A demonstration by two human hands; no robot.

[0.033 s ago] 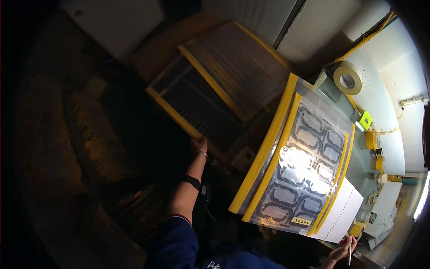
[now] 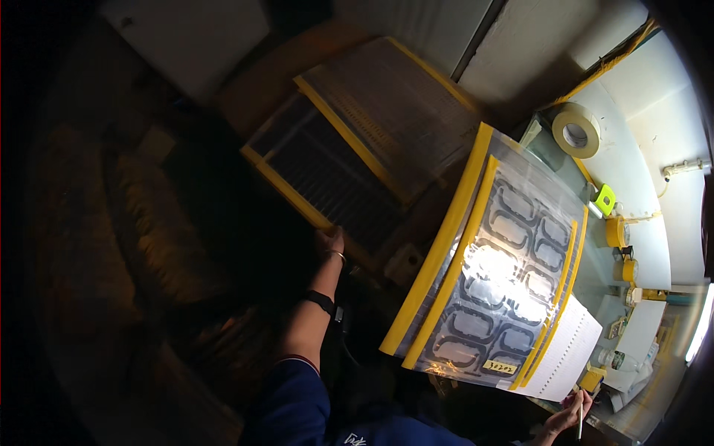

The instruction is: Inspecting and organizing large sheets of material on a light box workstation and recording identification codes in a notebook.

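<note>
My left hand (image 2: 329, 240) closes on the yellow-taped edge of a dark film sheet (image 2: 320, 167) at the left. A second striped film sheet (image 2: 394, 104), also taped in yellow, overlaps it. At the lower right, my right hand (image 2: 569, 413) grips a thin white pen-like stick (image 2: 580, 422). Between my hands lie clear film sheets (image 2: 476, 320) with rounded dark outlines and yellow tape along both sides. Lamp glare washes out their middle. A white perforated paper sheet (image 2: 569, 349) sticks out from under them, near my right hand.
On the lit glass-topped table stand a large tape roll (image 2: 576, 131), a bright green object (image 2: 604, 199), small yellow tape rolls (image 2: 617, 232) and a clear bottle (image 2: 623, 362). A yellow block (image 2: 592, 380) sits beside my right hand. White panels rise behind; the left side is dark.
</note>
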